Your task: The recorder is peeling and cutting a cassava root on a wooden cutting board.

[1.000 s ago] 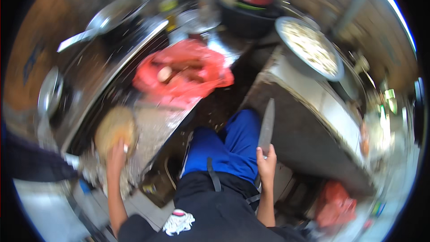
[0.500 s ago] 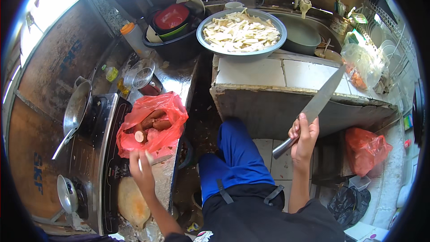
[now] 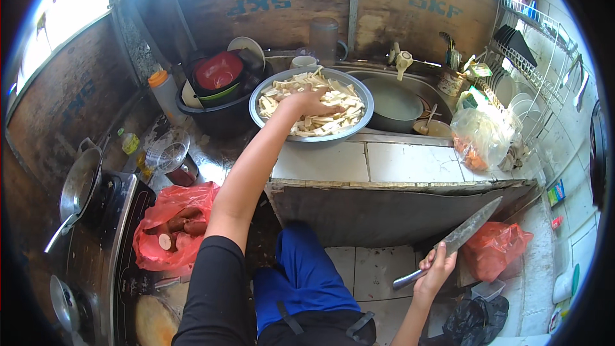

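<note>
My left hand reaches into a wide metal bowl on the tiled counter, its fingers spread among pale cut sticks; their tips are partly hidden in the pile. My right hand is closed round the handle of a large knife, held low at the right with the blade angled up. A red plastic bag of brown-skinned roots, one showing a pale cut end, lies at the left beside the stove. Below it is a round wooden board.
A tub of stacked bowls stands left of the metal bowl, a sink with a pan at its right. Pans sit on the stove. A clear bag, a dish rack and another red bag are at the right.
My view has swung toward the back counter. My left hand has moved from near the board up into the bowl of sticks. The knife stays in my right hand, now lower in view.
</note>
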`<state>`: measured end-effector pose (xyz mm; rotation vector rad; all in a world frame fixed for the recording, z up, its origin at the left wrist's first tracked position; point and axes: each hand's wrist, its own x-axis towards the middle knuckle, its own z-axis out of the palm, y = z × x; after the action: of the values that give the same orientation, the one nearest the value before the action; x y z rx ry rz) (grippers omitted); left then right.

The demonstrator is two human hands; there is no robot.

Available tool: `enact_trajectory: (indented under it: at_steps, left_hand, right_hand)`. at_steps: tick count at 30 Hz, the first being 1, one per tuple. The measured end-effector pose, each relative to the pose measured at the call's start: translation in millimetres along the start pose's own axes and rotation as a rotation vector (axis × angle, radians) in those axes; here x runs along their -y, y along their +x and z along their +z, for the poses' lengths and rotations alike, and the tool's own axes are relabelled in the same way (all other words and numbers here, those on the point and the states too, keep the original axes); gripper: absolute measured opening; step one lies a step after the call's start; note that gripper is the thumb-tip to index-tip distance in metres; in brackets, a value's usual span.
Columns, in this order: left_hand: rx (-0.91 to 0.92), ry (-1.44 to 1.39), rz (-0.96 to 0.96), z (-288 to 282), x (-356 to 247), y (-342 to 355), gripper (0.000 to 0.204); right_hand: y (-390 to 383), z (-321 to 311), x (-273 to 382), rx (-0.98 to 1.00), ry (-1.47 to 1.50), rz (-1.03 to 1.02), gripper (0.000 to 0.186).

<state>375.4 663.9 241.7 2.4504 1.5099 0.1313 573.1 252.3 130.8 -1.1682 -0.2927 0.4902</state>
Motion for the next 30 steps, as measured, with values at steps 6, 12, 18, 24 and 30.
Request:
enact_trajectory:
  at_steps: [6, 12, 18, 24, 30]
  left_hand:
    - [-0.198, 0.052, 0.234, -1, 11, 12, 0.066]
    - [-0.368, 0.184, 0.342, -12, 4, 4, 0.044]
    - [-0.268, 0.268, 0.240, -41, 16, 10, 0.031]
    - [0.294, -0.008, 0.267, -78, 7, -5, 0.107]
    - [0.314, 0.178, 0.106, -44, 2, 4, 0.119]
  right_hand:
    - [5, -4, 1, -0.023, -0.007, 0.032, 0.008]
    - [8, 6, 11, 0.016, -0.039, 0.014, 0.007]
    - [11, -1, 15, 0.043, -0.054, -0.034, 0.007]
    - [14, -12, 10, 0.026, -0.096, 0.003, 0.008]
    - [18, -6, 6, 0.034, -0.088, 0.056, 0.006]
